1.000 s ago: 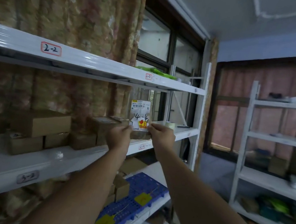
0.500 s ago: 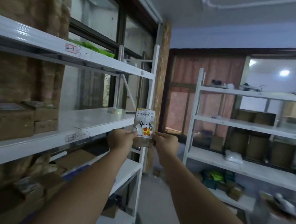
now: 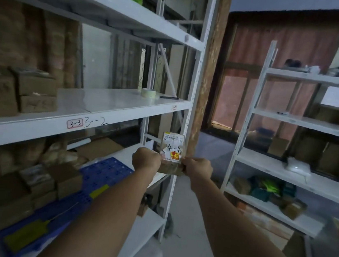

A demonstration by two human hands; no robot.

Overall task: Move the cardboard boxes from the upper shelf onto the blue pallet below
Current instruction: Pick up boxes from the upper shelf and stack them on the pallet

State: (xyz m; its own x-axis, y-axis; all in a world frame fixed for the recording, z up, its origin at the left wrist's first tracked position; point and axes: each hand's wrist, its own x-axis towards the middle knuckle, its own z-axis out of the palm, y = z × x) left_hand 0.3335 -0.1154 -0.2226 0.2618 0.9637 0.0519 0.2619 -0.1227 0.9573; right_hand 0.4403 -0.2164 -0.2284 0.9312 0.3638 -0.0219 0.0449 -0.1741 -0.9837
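- Left hand (image 3: 146, 160) and right hand (image 3: 196, 168): both closed on one small brown cardboard box with a white printed label (image 3: 171, 161), one hand on each side, arms stretched out in front. Label faces the camera; handwritten "4-4" is legible on it.
- Box position: in the air at the far end of the white metal shelving rack (image 3: 193, 84), in front of its corner post, lower than the shelf tagged "3-3" (image 3: 106, 107). It touches nothing but the hands.
- Target: blue perforated plastic pallet (image 3: 106, 172) on the shelf below, down and to the left of the box. Brown cartons (image 3: 64, 181) already occupy its left part; the grid nearest the hands is bare. Yellow tags (image 3: 98, 191) lie on the grid.
- Judgement, step in hand: carry and set down. Two-sided hold looks adequate for so small a box; keep it level.
- Judgement, approach: bring the box left and down under the lip of the "3-3" shelf, clear of the post, onto bare grid beside the stacked cartons, not on a tag.
- Judgement, release: let the base sit flat before either hand lets go.
- Remaining: more brown boxes (image 3: 33, 89) sit at the left of the "3-3" shelf.
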